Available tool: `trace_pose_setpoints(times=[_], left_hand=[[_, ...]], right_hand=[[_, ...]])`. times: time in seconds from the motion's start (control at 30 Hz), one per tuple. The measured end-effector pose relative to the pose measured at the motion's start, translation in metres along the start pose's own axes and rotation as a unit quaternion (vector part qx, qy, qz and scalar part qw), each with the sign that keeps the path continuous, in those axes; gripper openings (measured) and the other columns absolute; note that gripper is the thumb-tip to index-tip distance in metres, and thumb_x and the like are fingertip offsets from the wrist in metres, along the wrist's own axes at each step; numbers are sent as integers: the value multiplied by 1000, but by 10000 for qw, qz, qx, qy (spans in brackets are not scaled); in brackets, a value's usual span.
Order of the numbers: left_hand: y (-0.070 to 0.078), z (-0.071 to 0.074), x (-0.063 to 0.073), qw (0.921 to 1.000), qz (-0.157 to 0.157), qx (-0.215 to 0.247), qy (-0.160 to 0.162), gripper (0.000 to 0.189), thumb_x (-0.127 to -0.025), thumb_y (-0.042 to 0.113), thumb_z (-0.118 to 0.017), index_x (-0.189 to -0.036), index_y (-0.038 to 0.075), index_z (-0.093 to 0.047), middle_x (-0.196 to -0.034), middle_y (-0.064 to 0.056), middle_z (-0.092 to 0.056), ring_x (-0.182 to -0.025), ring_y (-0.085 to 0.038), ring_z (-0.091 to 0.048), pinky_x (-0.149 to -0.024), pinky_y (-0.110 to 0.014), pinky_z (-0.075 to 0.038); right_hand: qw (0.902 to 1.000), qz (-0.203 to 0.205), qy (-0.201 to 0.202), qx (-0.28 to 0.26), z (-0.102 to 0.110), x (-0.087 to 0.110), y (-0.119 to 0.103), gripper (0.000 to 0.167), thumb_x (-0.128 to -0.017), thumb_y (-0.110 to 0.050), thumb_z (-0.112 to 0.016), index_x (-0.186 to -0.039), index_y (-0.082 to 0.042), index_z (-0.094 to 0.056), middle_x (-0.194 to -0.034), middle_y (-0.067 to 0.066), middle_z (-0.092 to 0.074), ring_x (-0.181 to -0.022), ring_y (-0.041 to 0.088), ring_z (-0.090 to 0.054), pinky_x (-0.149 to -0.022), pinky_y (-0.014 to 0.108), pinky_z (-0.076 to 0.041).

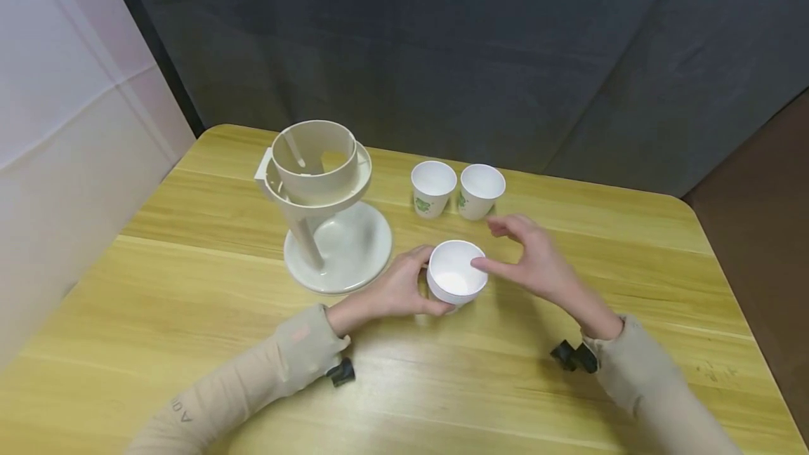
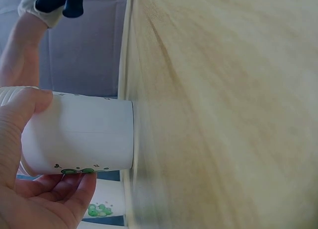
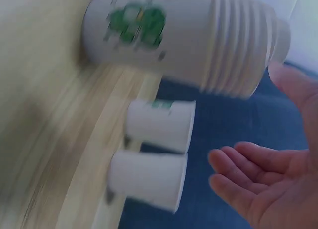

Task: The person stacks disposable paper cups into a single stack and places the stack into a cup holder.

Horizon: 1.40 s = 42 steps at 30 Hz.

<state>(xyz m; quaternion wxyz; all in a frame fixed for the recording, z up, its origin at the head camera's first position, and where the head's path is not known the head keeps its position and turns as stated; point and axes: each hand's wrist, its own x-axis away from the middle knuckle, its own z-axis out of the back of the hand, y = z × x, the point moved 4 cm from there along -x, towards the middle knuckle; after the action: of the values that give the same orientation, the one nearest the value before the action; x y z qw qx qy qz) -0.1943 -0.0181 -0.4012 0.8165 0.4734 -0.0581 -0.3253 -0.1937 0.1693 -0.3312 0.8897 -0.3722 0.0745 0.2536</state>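
My left hand (image 1: 404, 286) grips a stack of nested white paper cups (image 1: 456, 272), thumb on one side and fingers on the other. Several stacked rims show in the right wrist view, above a green print (image 3: 136, 24) on the lowest cup. The stack stands upright, its bottom at the wooden table. My right hand (image 1: 534, 258) is just right of the stack, fingers loosely bent and apart from the cups. Its thumb (image 3: 293, 85) reaches to the top rim. Two single paper cups, a left one (image 1: 432, 188) and a right one (image 1: 482, 192), stand upright side by side behind the stack.
A cream plastic stand (image 1: 310, 237) with an open cylinder (image 1: 316, 160) in its ring rises from a round base (image 1: 354, 251), left of the cups. Behind the wooden table (image 1: 505, 385) hangs a dark curtain (image 1: 442, 48). A pale wall (image 1: 76, 160) is on the left.
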Motion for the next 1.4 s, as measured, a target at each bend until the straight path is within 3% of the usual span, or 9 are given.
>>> trace_pose_setpoints(times=[0.17,0.3,0.53,0.93,1.2,1.4], left_hand=[[0,0,0,10000,27,22,-2,71,-63,19,-85,-122,-2,-52,-112,-11,-60,-101,-21,-57,-85,-24,-49],[0,0,-1,10000,47,-16,-10,71,-62,19,-85,-122,-2,-52,-112,-11,-60,-101,-20,-57,-85,-24,-49],[0,1,0,10000,40,-15,9,71,-62,19,-85,-121,-2,-52,-112,-11,-60,-101,-21,-57,-86,-24,-49],[1,2,2,10000,90,8,1,71,-63,19,-85,-123,-2,-52,-113,-11,-59,-103,-21,-57,-87,-24,-49],[1,0,2,9999,141,-8,-23,72,-63,19,-85,-123,-2,-52,-113,-10,-59,-102,-20,-57,-87,-24,-49],[1,-1,1,9999,120,-8,-20,71,-62,19,-86,-122,-2,-52,-112,-10,-60,-102,-20,-57,-87,-24,-49]], right_hand=[[9973,-307,635,206,10,-14,25,55,-71,-9,-81,-116,11,-56,-104,24,-60,-96,36,-59,-88,50,-48],[9924,-708,883,487,14,-25,41,58,-73,-14,-79,-118,12,-54,-106,27,-59,-99,38,-57,-88,51,-47],[9858,-1271,818,733,12,-45,58,68,-74,-28,-78,-124,10,-50,-115,27,-55,-105,38,-52,-88,50,-45],[9826,-1528,682,809,0,-72,67,78,-73,-34,-79,-127,12,-48,-109,25,-53,-104,38,-51,-88,46,-45],[9808,-1633,633,859,-4,-78,68,75,-71,-35,-79,-121,13,-51,-110,25,-54,-102,37,-51,-86,47,-45],[9812,-1501,677,1005,-6,-81,72,61,-69,-33,-81,-106,10,-58,-96,23,-59,-89,33,-49,-75,44,-44]])
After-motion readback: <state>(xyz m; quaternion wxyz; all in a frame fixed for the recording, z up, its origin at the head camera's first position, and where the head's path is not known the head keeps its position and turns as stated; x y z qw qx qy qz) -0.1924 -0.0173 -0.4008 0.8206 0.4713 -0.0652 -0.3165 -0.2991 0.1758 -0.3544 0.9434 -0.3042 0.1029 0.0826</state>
